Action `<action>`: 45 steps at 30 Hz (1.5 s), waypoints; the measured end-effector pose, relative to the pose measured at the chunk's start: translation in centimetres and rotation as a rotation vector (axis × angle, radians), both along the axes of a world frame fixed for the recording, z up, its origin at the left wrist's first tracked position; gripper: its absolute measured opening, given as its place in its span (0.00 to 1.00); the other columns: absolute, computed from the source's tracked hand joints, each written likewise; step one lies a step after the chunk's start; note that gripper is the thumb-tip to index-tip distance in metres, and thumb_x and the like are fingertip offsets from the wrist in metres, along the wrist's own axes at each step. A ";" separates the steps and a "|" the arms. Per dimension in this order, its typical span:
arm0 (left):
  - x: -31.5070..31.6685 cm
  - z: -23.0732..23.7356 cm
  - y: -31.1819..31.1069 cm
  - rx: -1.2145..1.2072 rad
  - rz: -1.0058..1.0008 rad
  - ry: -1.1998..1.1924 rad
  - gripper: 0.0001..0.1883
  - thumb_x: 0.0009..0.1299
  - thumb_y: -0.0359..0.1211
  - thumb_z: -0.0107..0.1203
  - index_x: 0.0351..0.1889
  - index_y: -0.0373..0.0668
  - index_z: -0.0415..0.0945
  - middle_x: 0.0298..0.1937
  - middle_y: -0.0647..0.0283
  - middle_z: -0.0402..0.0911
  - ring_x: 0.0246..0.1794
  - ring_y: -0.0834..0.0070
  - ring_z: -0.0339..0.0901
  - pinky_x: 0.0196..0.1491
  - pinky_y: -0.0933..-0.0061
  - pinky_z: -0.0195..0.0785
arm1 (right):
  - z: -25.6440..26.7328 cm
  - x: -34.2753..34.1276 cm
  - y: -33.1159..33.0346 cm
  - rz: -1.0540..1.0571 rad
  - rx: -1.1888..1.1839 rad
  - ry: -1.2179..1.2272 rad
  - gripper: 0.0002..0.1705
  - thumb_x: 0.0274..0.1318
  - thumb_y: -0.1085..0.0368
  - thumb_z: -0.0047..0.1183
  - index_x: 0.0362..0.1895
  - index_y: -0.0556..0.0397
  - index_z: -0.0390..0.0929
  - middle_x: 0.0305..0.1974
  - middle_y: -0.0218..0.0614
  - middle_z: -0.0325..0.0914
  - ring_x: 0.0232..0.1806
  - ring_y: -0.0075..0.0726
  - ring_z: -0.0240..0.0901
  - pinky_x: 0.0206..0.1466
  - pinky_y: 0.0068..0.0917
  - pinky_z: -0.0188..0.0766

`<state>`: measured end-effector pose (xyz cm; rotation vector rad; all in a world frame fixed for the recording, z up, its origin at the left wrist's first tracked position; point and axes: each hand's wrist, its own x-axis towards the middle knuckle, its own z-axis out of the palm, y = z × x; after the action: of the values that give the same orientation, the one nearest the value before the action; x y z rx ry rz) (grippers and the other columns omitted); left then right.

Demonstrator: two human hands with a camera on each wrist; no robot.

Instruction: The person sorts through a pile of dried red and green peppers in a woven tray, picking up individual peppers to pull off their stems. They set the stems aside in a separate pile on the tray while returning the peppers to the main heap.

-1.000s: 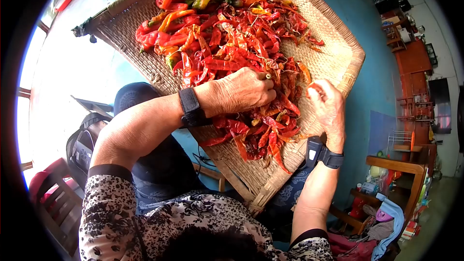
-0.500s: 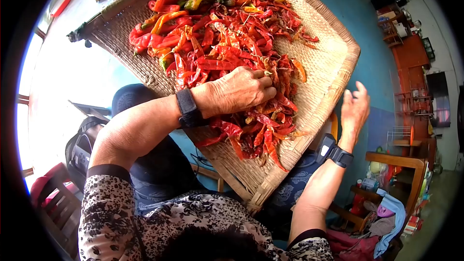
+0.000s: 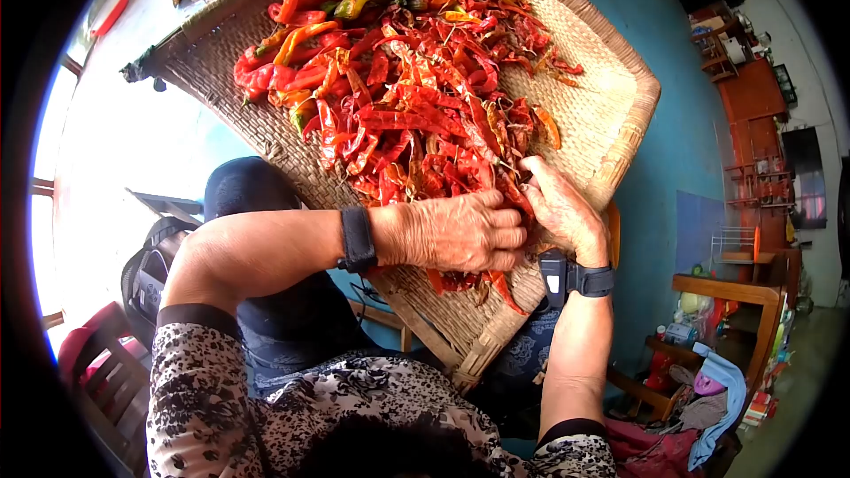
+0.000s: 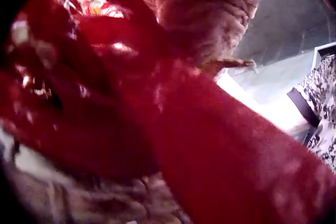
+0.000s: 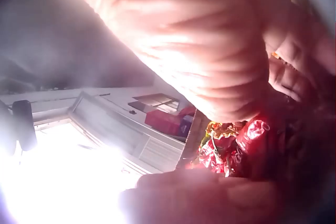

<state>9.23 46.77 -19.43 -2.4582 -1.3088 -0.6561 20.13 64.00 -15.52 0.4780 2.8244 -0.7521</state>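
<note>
Red chillies (image 3: 398,115) lie heaped on a woven tray (image 3: 611,115). Over the pile's near part, my left hand (image 3: 456,230) has its fingers curled round red chillies; in the left wrist view, large red chillies (image 4: 220,140) cross in front of its palm (image 4: 202,14). Close beside it, at the pile's right side, is my right hand (image 3: 567,212), its fingertips among the chillies. Red chilli pieces (image 5: 254,132) show below the right palm (image 5: 194,50) in the right wrist view. Whether the right fingers pinch one is hidden.
Yellow-green peppers (image 3: 359,2) lie along the tray's far side. The tray's near corner (image 3: 469,370) is above my lap. A wooden chair (image 3: 735,292) holding cloths and bags stands on the right, another chair (image 3: 111,372) on the left.
My left hand has moved nearer my body, uncovering chillies in the middle. My right hand swung out past the tray's right edge, then came back in beside the left hand.
</note>
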 end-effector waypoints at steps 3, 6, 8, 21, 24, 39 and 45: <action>0.6 -0.3 0.2 -0.010 -0.034 0.069 0.11 0.64 0.38 0.47 0.42 0.50 0.74 0.44 0.68 0.72 0.51 0.71 0.68 0.57 0.65 0.60 | -1.2 -0.2 0.2 0.012 -0.051 0.018 0.18 0.59 0.70 0.43 0.54 0.54 0.62 0.37 0.59 0.75 0.43 0.67 0.72 0.43 0.52 0.68; 0.8 -0.6 0.3 0.014 0.023 0.070 0.11 0.64 0.39 0.46 0.41 0.52 0.76 0.45 0.70 0.73 0.52 0.72 0.68 0.57 0.64 0.60 | -0.5 -0.6 -0.6 0.013 -0.151 0.017 0.18 0.61 0.69 0.42 0.56 0.54 0.61 0.35 0.57 0.76 0.40 0.64 0.73 0.41 0.49 0.68; 0.7 -0.1 0.2 0.018 0.078 0.116 0.11 0.64 0.40 0.47 0.40 0.52 0.77 0.44 0.70 0.73 0.52 0.71 0.68 0.57 0.64 0.60 | -0.4 -1.1 -0.7 0.011 -0.302 0.019 0.18 0.63 0.69 0.42 0.57 0.54 0.62 0.31 0.50 0.77 0.34 0.53 0.75 0.38 0.40 0.69; -6.9 3.3 -0.6 0.002 0.520 -0.176 0.17 0.55 0.34 0.59 0.43 0.48 0.74 0.39 0.64 0.72 0.44 0.66 0.72 0.47 0.65 0.68 | -0.1 -1.3 4.3 -0.281 -0.117 0.571 0.18 0.63 0.65 0.49 0.55 0.57 0.72 0.43 0.39 0.79 0.42 0.30 0.76 0.46 0.27 0.73; -7.9 3.4 -1.0 -0.056 0.611 -0.289 0.14 0.59 0.31 0.58 0.44 0.45 0.73 0.39 0.62 0.73 0.44 0.62 0.74 0.44 0.62 0.71 | -2.5 -0.6 7.3 -0.273 0.159 0.499 0.20 0.61 0.67 0.49 0.57 0.58 0.71 0.48 0.47 0.76 0.48 0.42 0.74 0.53 0.34 0.70; -7.7 2.8 -0.7 0.014 0.628 -0.280 0.10 0.61 0.35 0.54 0.39 0.42 0.73 0.38 0.60 0.75 0.40 0.62 0.78 0.39 0.63 0.73 | -5.4 -5.7 4.1 0.038 0.410 0.283 0.30 0.52 0.74 0.53 0.62 0.54 0.67 0.56 0.51 0.72 0.58 0.53 0.68 0.62 0.42 0.63; -7.5 2.7 -1.0 -0.019 0.617 -0.328 0.14 0.58 0.31 0.58 0.43 0.42 0.72 0.41 0.59 0.72 0.43 0.61 0.74 0.44 0.63 0.71 | 0.0 -5.4 -1.3 -0.164 -0.244 0.467 0.22 0.52 0.79 0.51 0.54 0.55 0.75 0.43 0.37 0.82 0.38 0.24 0.77 0.39 0.23 0.73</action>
<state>1.78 45.75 -16.74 -1.8334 -2.0675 -0.8881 14.74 62.70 -15.49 0.5591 3.0659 -1.3834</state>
